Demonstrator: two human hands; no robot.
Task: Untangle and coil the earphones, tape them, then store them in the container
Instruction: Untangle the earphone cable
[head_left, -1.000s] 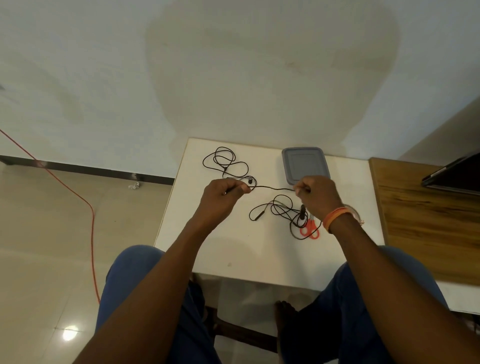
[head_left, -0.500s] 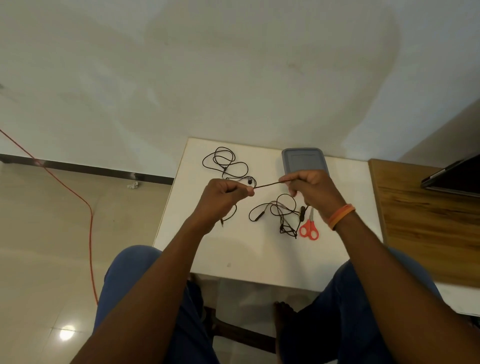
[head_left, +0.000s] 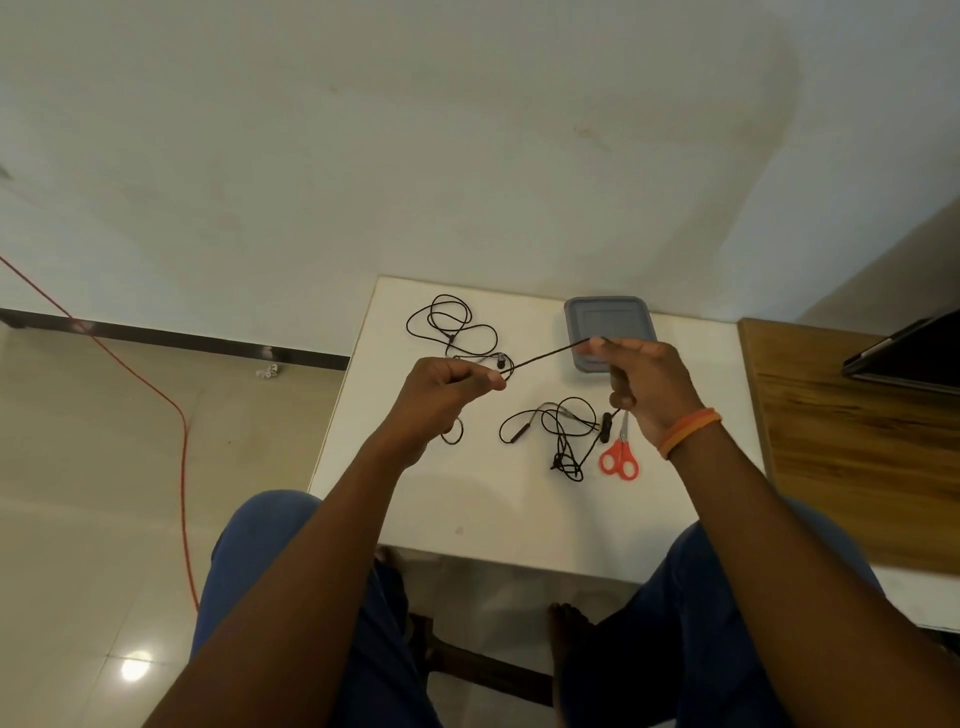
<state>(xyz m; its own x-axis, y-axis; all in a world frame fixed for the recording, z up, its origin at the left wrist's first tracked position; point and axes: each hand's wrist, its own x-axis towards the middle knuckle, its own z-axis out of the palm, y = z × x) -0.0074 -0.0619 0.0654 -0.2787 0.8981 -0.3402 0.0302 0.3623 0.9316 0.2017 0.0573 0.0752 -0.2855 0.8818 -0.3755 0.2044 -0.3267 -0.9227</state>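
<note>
— Where are we, would we say a home or a small office?
— We lean toward a plain room: a bare white wall fills the upper frame, beige tiled floor at lower left, a small white tabletop at center, a wooden desk with a laptop at right.

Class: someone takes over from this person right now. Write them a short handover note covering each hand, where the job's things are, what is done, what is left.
Left hand and right hand each pinch the earphone cable, taut between them above the white table.
Tangled part lies beside the red scissors; a loose loop lies at the far left. Grey container is lidded.
Done: nothing finished.
Left: untangle, coil, tape, store.
</note>
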